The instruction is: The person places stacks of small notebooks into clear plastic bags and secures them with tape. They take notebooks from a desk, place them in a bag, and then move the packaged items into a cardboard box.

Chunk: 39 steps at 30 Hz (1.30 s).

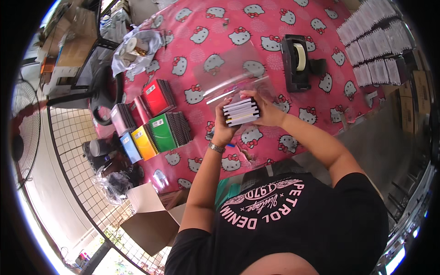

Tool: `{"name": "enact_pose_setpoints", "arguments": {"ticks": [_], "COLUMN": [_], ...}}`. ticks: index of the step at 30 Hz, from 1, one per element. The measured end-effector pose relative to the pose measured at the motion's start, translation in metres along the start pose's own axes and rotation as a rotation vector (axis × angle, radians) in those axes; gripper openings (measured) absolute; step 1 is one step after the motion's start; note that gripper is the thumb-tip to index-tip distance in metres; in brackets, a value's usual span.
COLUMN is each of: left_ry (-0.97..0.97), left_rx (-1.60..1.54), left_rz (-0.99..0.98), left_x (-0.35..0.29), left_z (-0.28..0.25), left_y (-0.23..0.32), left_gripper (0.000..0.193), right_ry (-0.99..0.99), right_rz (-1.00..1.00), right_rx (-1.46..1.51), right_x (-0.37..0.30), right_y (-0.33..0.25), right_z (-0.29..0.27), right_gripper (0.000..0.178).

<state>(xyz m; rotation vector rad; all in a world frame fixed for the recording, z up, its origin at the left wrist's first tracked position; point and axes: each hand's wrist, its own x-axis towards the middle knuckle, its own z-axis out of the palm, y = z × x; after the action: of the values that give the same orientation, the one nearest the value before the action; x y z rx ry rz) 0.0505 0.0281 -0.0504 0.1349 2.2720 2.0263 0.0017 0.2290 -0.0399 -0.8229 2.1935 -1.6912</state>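
My left hand (222, 124) and my right hand (266, 110) are closed round the two sides of one stack of small notebooks (241, 111). White page edges face me, with dark strips between them and at their ends. Just beyond my fingers a clear plastic bag (233, 68) lies flat on the pink patterned tablecloth (192, 55), its near edge close to the stack. The covers of the held notebooks are mostly hidden by my fingers and the angle.
Left of my hands stand piles of spiral notebooks: red (157, 97), green (164, 133), yellow (145, 142), blue (130, 147). A black tape dispenser (295, 64) sits at the far right, with rows of wrapped packs (376, 43) beyond. An open cardboard box (151, 229) is at lower left.
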Motion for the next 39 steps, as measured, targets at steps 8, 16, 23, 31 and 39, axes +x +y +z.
{"name": "enact_pose_setpoints", "arguments": {"ticks": [8,16,23,31,39], "left_ry": [0.048,-0.106,-0.263,-0.217,-0.174], "left_rx": [0.099,0.352,-0.184,0.062,0.030], "left_rz": [-0.043,0.062,-0.322,-0.540,-0.559], "left_x": [0.005,0.013,0.046,0.136,0.136], "left_z": [0.006,-0.010,-0.044,-0.068,-0.065], "left_y": [-0.032,-0.045,-0.020,-0.014,-0.028], "left_gripper": [0.080,0.065,0.068,0.049,0.051], "right_ry": [0.140,0.004,0.057,0.326,0.518], "right_rz": [-0.069,-0.107,0.143,0.818,0.623], "right_rx": [-0.036,-0.516,-0.402,0.231,-0.258], "right_x": [-0.002,0.013,0.035,0.042,0.038], "right_y": [0.038,-0.038,-0.043,0.055,0.065], "right_z": [0.024,-0.020,-0.039,-0.018,-0.004], "right_gripper": [0.075,0.089,0.060,0.055,0.063]}}
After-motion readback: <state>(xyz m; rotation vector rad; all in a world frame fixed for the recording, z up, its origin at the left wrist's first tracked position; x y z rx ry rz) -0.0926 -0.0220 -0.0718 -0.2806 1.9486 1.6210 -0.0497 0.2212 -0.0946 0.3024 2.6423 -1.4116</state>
